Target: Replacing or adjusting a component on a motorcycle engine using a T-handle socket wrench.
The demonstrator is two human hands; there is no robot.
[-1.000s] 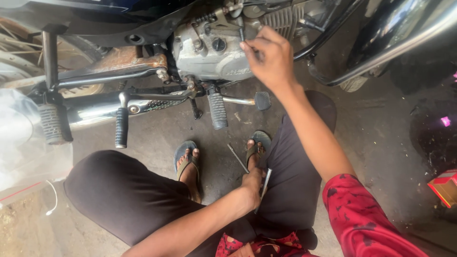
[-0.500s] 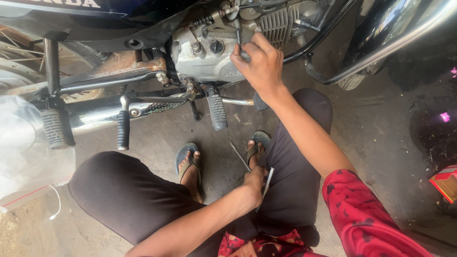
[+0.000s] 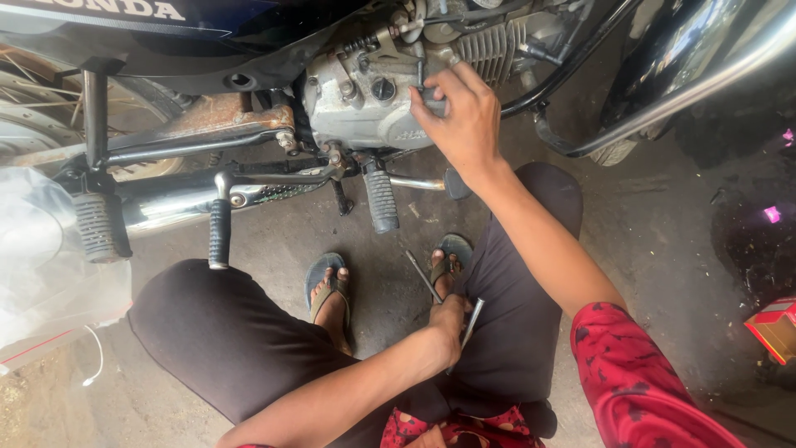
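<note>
Two hands, two jobs. My right hand (image 3: 464,116) is up on the engine case (image 3: 365,112) of the motorcycle, fingers pinched narrow around a thin dark tool (image 3: 421,79), probably a small key or driver, whose tip stands against the case. My left hand (image 3: 449,319) is down below the engine, closed around a slim metal tool (image 3: 471,322), with a second thin rod (image 3: 421,275) lying on the floor (image 3: 663,232) just beside it, between my sandalled feet.

The thin tool should be light and stiff, I reckon, and probably slick with oil, so a fingertip pinch near its top looks right; a grip lower down would likely crowd the case. The engine case itself is heavy cast metal that will not give, and I judge its edges and fins (image 3: 489,41) hard on knuckles if the tool slips.

The footpeg (image 3: 381,199) and the brake pedal (image 3: 456,183) sit just below the engine, the kick lever (image 3: 219,228) off to its left.
</note>
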